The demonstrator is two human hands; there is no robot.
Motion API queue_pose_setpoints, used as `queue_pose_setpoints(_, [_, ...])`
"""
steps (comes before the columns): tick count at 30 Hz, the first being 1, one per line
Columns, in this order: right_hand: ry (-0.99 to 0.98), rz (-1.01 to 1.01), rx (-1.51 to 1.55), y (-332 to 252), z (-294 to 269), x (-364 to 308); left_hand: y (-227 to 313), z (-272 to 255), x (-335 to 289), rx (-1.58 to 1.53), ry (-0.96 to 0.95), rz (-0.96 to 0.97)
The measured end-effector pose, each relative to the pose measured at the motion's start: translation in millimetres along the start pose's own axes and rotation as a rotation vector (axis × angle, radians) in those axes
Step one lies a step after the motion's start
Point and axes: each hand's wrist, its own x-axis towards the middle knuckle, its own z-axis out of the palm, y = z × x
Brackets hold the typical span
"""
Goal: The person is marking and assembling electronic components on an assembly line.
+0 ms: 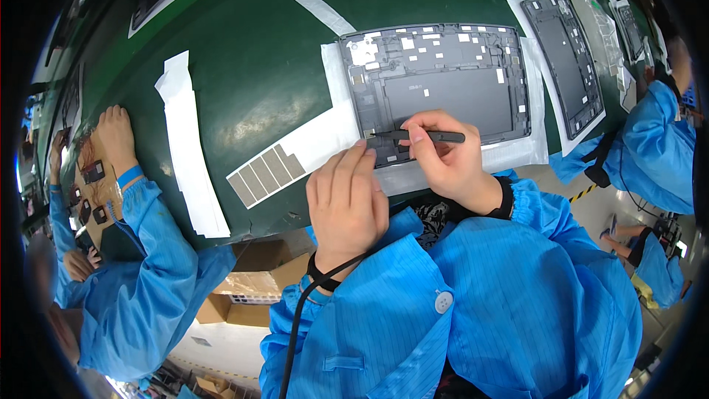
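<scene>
Near the close edge of the green surface, toward the right, a dark casing panel lies on a white sheet whose margins show past its left, near and right edges. Over the panel's near edge, the right hand pinches black tweezers between thumb and fingers, their slim tip pointing left at the near left corner. Just beside that tip, the left hand lies palm down, fingers stretched and close together, fingertips by the panel's left edge; its underside is hidden, so I cannot tell whether it grips anything.

Left of the panel, a strip of grey patches slants toward the near edge, just beyond the left hand. A broad band of green separates it from a long white paper strip, whose near end reaches the surface's edge. On the right, only a narrow green gap parts the panel's sheet from a second panel on its own white backing. Green surface stretches beyond the first panel's far edge. Farther left, a co-worker's hand rests near a brown board.
</scene>
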Motion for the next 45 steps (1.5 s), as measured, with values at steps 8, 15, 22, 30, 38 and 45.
queue_pose_setpoints(8, [0.003, -0.092, -0.132, -3.9, -2.3, 2.7, 20.1, 10.8, 4.5, 0.045, -0.126, -0.047])
queue_pose_setpoints(15, [0.034, 0.056, 0.119, -21.8, -14.1, 6.8, 34.3, 6.6, 19.0, 0.136, -0.189, -0.146])
queue_pose_setpoints(22, [-0.085, 0.035, 0.249, -44.0, -9.6, 26.9, 7.8, 5.6, -9.2, 0.203, -0.142, -0.027])
queue_pose_setpoints(30, [-0.411, -0.070, -0.057, -28.4, 59.1, 38.9, -14.4, 17.6, -30.0, 0.176, 0.020, -0.084])
queue_pose_setpoints(38, [-0.339, -0.002, 0.142, -11.2, 72.7, 40.2, -20.5, 18.9, -27.0, 0.164, 0.086, -0.036])
queue_pose_setpoints(45, [-0.368, -0.001, -0.014, -17.8, 72.3, 34.4, -20.4, 17.9, -29.8, 0.156, 0.089, -0.044])
